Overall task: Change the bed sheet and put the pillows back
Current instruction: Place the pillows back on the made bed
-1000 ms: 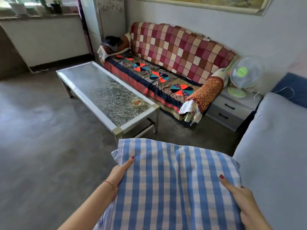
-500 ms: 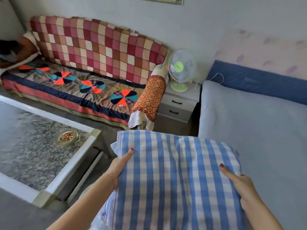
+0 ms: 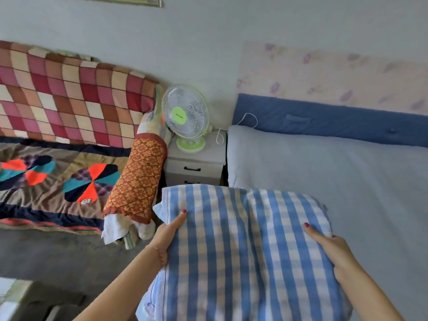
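Bedroom, pale grey bed sheet [image 3: 324, 181] fills 2 o'clock, white bedside cabinet [image 3: 196, 163] at 12. You carry the blue-and-white checked soft pillow [image 3: 243, 251] at 6, over the bed's near edge. Looks light, squashy; keep holding its side edges. Left hand [image 3: 168, 237] and right hand [image 3: 333, 249] both clasp it, thumbs on top, forearms extended.

A plump blue-and-white checked fabric pillow [image 3: 243, 251] is held level over the near edge of the pale grey-sheeted bed [image 3: 335, 177].
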